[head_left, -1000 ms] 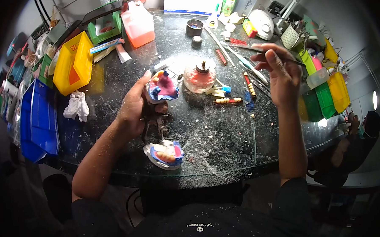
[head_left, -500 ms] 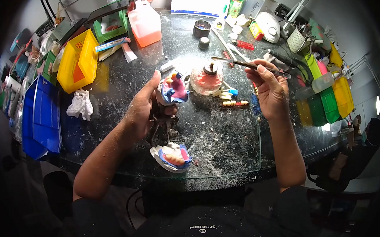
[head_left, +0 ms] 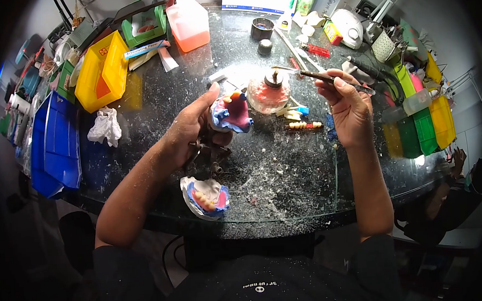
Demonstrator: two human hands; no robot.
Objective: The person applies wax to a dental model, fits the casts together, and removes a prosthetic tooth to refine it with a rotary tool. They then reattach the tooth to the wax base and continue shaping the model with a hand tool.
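My left hand (head_left: 188, 120) is wrapped round a metal dental articulator (head_left: 201, 152) that hangs open. At its top, by my thumb, is a dental cast (head_left: 231, 114) with pink and blue wax and a few teeth. A second white cast (head_left: 205, 198) with a row of teeth and blue and pink wax hangs lower, near the table's front edge. My right hand (head_left: 349, 105) pinches a dark-handled wax knife (head_left: 324, 78). Its blade is just above the wick of a glass spirit lamp (head_left: 268, 98) with reddish contents; no flame is distinguishable.
Wax shavings litter the dark table (head_left: 274, 170). A strip of teeth (head_left: 304, 125) lies right of the lamp. Yellow (head_left: 100, 76) and blue (head_left: 52, 148) bins, with crumpled tissue (head_left: 105, 127), stand left. A pink-liquid jug (head_left: 188, 23) is behind; more bins (head_left: 441, 123) are right.
The articulator has turned in my left hand: the lower cast has swung left and the upper cast is tilted differently. The knife stays over the lamp. The whole view has shifted slightly.
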